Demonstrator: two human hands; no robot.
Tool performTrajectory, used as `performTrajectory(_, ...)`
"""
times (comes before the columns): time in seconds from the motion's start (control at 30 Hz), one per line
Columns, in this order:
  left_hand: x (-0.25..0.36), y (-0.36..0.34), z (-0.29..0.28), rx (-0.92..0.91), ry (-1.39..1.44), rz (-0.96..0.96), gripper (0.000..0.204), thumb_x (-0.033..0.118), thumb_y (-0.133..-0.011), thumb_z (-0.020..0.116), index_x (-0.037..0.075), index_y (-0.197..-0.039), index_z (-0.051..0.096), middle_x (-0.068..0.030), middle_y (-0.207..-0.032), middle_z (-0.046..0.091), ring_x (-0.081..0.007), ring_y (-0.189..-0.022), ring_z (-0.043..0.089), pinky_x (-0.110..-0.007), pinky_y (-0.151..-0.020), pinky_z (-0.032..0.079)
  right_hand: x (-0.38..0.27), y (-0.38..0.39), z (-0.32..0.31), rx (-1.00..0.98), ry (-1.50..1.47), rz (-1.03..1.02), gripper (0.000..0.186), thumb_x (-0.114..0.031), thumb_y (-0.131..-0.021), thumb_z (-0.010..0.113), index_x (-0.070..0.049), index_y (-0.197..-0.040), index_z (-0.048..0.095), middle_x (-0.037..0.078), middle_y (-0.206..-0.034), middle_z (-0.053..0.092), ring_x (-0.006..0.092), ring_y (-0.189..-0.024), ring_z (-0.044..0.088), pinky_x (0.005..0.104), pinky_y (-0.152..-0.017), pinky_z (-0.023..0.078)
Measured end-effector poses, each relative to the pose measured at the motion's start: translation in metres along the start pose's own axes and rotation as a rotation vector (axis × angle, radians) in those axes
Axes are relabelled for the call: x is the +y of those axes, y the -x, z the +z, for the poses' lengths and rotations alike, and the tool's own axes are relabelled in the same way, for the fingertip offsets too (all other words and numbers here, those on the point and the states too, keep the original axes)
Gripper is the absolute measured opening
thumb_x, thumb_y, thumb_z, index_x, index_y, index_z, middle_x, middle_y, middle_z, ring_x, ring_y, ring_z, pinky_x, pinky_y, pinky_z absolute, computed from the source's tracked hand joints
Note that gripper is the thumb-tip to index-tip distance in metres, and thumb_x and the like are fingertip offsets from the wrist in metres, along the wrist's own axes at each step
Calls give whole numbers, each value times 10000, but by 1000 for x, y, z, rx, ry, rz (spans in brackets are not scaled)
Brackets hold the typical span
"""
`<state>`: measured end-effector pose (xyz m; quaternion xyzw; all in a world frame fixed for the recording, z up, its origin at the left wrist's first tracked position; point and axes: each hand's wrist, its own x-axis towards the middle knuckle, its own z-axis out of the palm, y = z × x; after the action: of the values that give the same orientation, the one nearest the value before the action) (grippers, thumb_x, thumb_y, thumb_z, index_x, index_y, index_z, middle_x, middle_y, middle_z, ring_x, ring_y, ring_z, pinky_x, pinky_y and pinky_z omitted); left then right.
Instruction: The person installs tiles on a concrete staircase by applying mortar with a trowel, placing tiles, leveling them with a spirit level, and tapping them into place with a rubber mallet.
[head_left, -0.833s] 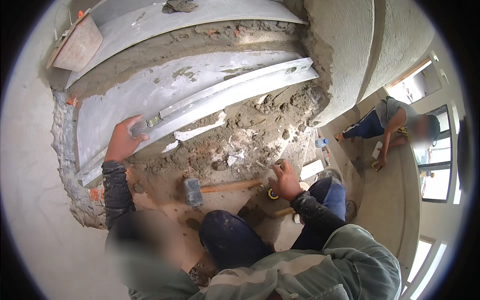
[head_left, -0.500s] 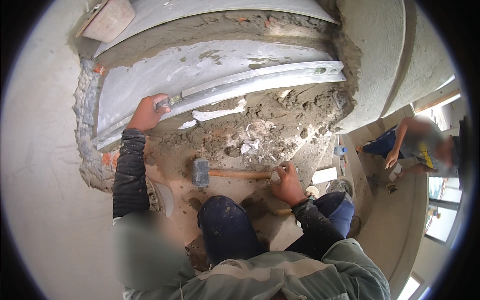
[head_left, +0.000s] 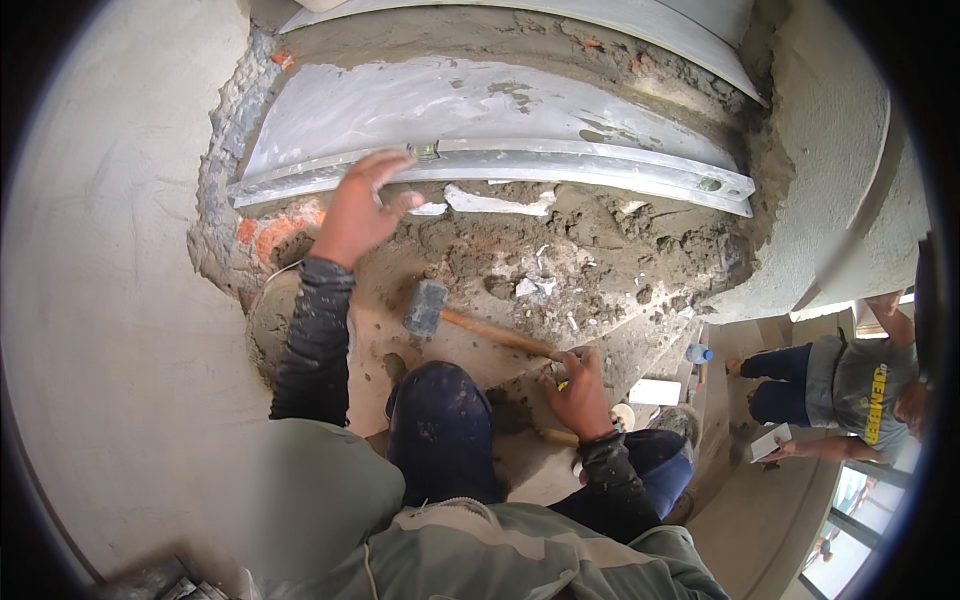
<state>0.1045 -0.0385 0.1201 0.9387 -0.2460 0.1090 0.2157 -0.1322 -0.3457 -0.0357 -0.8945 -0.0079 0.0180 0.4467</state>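
- Level (head_left: 530,163), laid lengthwise along the near edge of a grey slab (head_left: 400,100), runs almost the slab's full width.
- Beyond the level, work looks well advanced: the slab appears set, mortar smears dot its face, and a second slab (head_left: 660,20) shows farther off, past a band of mortar (head_left: 450,38).
- On the near side of the level, plenty seems left: rough mortar (head_left: 620,225) sits in loose lumps, strewn with white scraps (head_left: 500,202), and bare red brick (head_left: 275,238) shows below the left end.
- Checking the slab's edge appears to be the stage in hand, judging by how the level lies; its bubble is too small to read.
- Left hand (head_left: 357,215) is spread wide, thumb apart, fingertips beside the level's small window (head_left: 424,152); whether they touch cannot be told.
- Right hand (head_left: 583,395), well to the near side of the level, curls loosely at the handle end of a mallet (head_left: 425,308); whether it grips cannot be told.
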Motion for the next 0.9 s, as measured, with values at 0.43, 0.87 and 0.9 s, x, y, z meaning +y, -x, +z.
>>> performTrajectory(0.43, 116, 192, 84, -452, 227, -51, 428, 301, -794, 778, 35, -1122, 705, -142, -999, 711, -338, -905, 676, -415, -785, 532, 0, -4, 1, -180, -12, 26, 360, -186, -823, 715, -18, -1131, 634, 270, -1048, 592, 463, -1010, 591, 492, -880, 490)
performTrajectory(0.87, 106, 184, 99, -220, 419, -208, 394, 235, -823, 768, 29, -1148, 686, -179, -1106, 687, -354, -1028, 645, -416, -898, 512, 7, -3, 21, -131, 4, -53, 351, -182, -822, 732, -24, -1123, 645, 212, -1010, 618, 361, -840, 638, 430, -761, 521)
performTrajectory(0.9, 105, 182, 98, -188, 394, -188, 392, 228, -815, 772, 27, -1141, 687, -183, -1100, 687, -364, -1029, 641, -421, -902, 511, -2, -4, 16, -179, -25, 14, 367, -191, -828, 727, -21, -1138, 632, 237, -1056, 617, 404, -915, 631, 457, -805, 520)
